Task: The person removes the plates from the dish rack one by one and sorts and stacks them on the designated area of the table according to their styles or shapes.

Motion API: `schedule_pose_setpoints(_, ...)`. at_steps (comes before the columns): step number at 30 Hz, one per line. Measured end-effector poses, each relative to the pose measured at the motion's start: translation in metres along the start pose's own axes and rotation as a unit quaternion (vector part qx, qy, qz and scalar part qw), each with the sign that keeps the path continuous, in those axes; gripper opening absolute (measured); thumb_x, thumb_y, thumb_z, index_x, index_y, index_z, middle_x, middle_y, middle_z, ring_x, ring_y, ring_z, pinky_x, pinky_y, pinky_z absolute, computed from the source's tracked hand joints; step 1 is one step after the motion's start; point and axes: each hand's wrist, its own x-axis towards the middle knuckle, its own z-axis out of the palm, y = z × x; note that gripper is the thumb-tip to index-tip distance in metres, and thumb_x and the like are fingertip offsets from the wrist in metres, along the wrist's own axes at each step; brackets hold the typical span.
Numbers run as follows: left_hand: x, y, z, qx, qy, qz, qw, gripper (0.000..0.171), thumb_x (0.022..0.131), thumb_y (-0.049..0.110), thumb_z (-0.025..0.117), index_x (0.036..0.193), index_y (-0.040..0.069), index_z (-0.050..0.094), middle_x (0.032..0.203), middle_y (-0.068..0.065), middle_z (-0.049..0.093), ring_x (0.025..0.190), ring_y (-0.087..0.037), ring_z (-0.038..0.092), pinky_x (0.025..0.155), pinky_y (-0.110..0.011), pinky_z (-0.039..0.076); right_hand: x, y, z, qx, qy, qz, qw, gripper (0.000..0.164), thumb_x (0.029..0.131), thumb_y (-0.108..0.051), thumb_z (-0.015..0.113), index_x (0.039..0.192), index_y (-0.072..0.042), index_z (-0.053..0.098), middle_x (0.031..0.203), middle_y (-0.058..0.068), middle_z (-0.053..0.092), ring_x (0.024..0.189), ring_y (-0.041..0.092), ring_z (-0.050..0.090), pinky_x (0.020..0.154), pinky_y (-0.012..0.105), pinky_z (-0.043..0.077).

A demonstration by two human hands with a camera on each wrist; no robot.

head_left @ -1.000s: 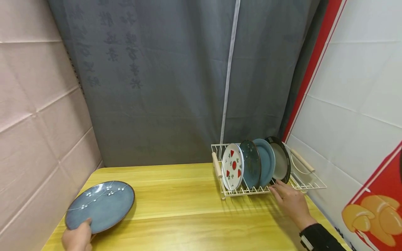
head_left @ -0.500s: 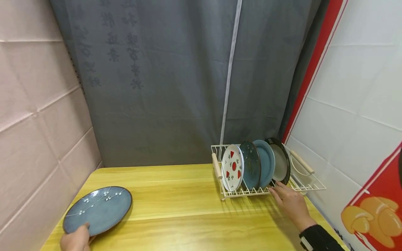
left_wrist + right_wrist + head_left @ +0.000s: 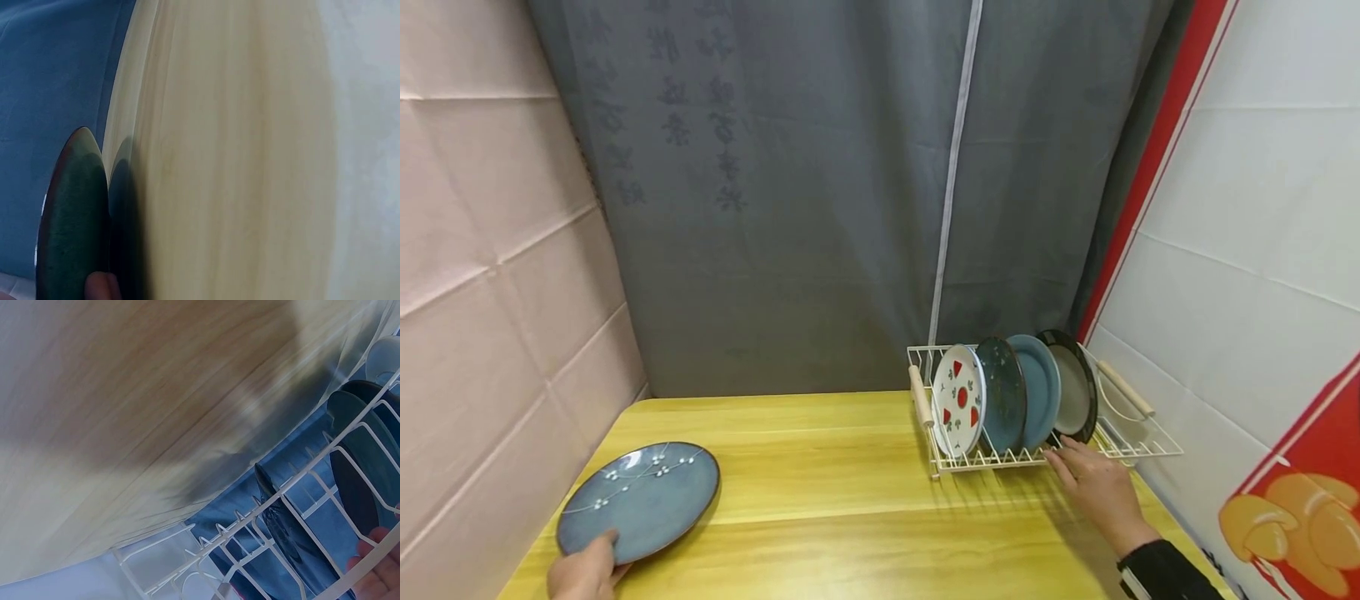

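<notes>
In the head view, my left hand [image 3: 583,571] pinches the near rim of a blue-grey plate [image 3: 647,500] with a white blossom-branch pattern, thumb on top. The plate is held nearly flat over the left of the table, its shadow beside it. The left wrist view shows its dark green underside [image 3: 75,219] and a fingertip against it. On the right, my right hand [image 3: 1097,492] holds the front rail of a white wire dish rack [image 3: 992,461], fingers over the wire. Just behind those fingers stands a black-rimmed plate [image 3: 1075,387]; a blue plate [image 3: 1036,387] is beside it.
Further left in the rack stand a dark patterned plate [image 3: 1002,392] and a white plate with red motifs [image 3: 958,400]. Wooden handles [image 3: 919,396] flank the rack. Under everything is a yellow wood table [image 3: 805,492], with a grey curtain [image 3: 790,208] behind and walls at both sides.
The left hand and its plate have sunk slightly toward the table and shifted a little. My right hand stays at the rack's front rail, and the racked plates keep their places.
</notes>
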Motion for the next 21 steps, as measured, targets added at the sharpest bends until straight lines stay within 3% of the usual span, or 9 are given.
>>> schedule_pose_setpoints(3,-0.001,-0.001,-0.002,0.024,-0.01,-0.008,0.9996,0.09,0.09,0.015,0.053,0.149,-0.011,-0.011,0.159,-0.028,-0.003,0.121,-0.043,0.045,0.053,-0.027,0.057,0.001,0.001,0.0,-0.002,0.004,-0.008,1.0,0.016,0.073,-0.023,0.079,0.082,-0.01,0.076,0.096,0.018,0.075,0.078,0.036,0.073,0.063,0.051,0.057)
schedule_pose_setpoints(6,-0.002,0.0,-0.004,0.066,-0.015,-0.023,0.9975,0.089,0.089,0.015,0.05,0.147,-0.014,-0.009,0.157,-0.033,-0.002,0.081,-0.037,0.062,0.054,-0.033,0.059,0.003,0.001,0.0,-0.002,0.003,-0.013,1.0,0.018,0.078,-0.027,0.076,0.082,-0.009,0.076,0.095,0.018,0.075,0.077,0.036,0.072,0.063,0.051,0.057)
schedule_pose_setpoints(8,-0.004,0.0,-0.006,0.1,-0.017,-0.032,0.9943,0.086,0.088,0.016,0.048,0.147,-0.017,-0.007,0.154,-0.037,0.003,0.055,-0.027,0.058,0.055,-0.036,0.059,0.004,0.0,-0.001,-0.003,0.003,-0.014,1.0,0.02,0.08,-0.029,0.074,0.081,-0.009,0.076,0.094,0.018,0.075,0.077,0.036,0.072,0.063,0.051,0.057)
schedule_pose_setpoints(9,-0.004,0.001,-0.006,0.104,-0.022,-0.039,0.9936,0.085,0.088,0.014,0.047,0.146,-0.017,-0.007,0.154,-0.038,0.004,0.05,-0.023,0.057,0.058,-0.037,0.06,0.004,0.0,-0.002,-0.003,0.002,-0.014,1.0,0.02,0.08,-0.029,0.075,0.081,-0.009,0.076,0.094,0.018,0.075,0.077,0.036,0.073,0.063,0.051,0.057)
schedule_pose_setpoints(12,-0.006,0.002,-0.009,0.196,-0.029,-0.037,0.9795,0.077,0.089,0.014,0.044,0.144,-0.023,0.004,0.145,-0.041,0.02,0.06,-0.024,0.063,0.077,-0.042,0.059,0.004,0.0,-0.002,-0.001,0.001,-0.016,1.0,0.019,0.08,-0.028,0.075,0.082,-0.009,0.076,0.094,0.018,0.075,0.077,0.036,0.073,0.063,0.051,0.057)
schedule_pose_setpoints(14,-0.006,0.004,-0.011,0.264,-0.028,-0.036,0.9635,0.07,0.09,0.015,0.042,0.14,-0.026,0.015,0.128,-0.038,0.044,0.065,-0.023,0.065,0.083,-0.042,0.055,0.004,0.0,-0.002,0.0,-0.001,-0.016,1.0,0.018,0.078,-0.026,0.076,0.082,-0.008,0.076,0.095,0.018,0.075,0.077,0.036,0.072,0.064,0.051,0.057)
schedule_pose_setpoints(16,-0.006,0.004,-0.013,0.309,-0.029,-0.038,0.95,0.064,0.091,0.016,0.039,0.135,-0.027,0.024,0.097,-0.028,0.062,0.065,-0.019,0.066,0.081,-0.04,0.055,0.004,0.0,-0.001,0.001,-0.004,-0.016,1.0,0.018,0.076,-0.025,0.077,0.082,-0.008,0.076,0.095,0.018,0.075,0.078,0.037,0.072,0.065,0.051,0.058)
schedule_pose_setpoints(19,-0.007,0.005,-0.016,0.285,-0.039,-0.05,0.9563,0.057,0.09,0.012,0.038,0.129,-0.029,0.029,0.057,-0.01,0.062,0.05,-0.013,0.065,0.064,-0.032,0.056,0.004,0.0,0.001,0.0,-0.008,-0.011,1.0,0.017,0.07,-0.02,0.08,0.082,-0.008,0.076,0.096,0.018,0.075,0.078,0.037,0.072,0.065,0.051,0.058)
schedule_pose_setpoints(21,-0.008,0.005,-0.016,0.259,-0.046,-0.056,0.9631,0.052,0.09,0.009,0.038,0.126,-0.029,0.031,0.049,-0.007,0.06,0.049,-0.014,0.065,0.059,-0.03,0.057,0.003,0.0,0.002,0.0,-0.009,-0.01,1.0,0.018,0.069,-0.019,0.081,0.082,-0.009,0.076,0.096,0.018,0.075,0.078,0.037,0.072,0.065,0.051,0.057)
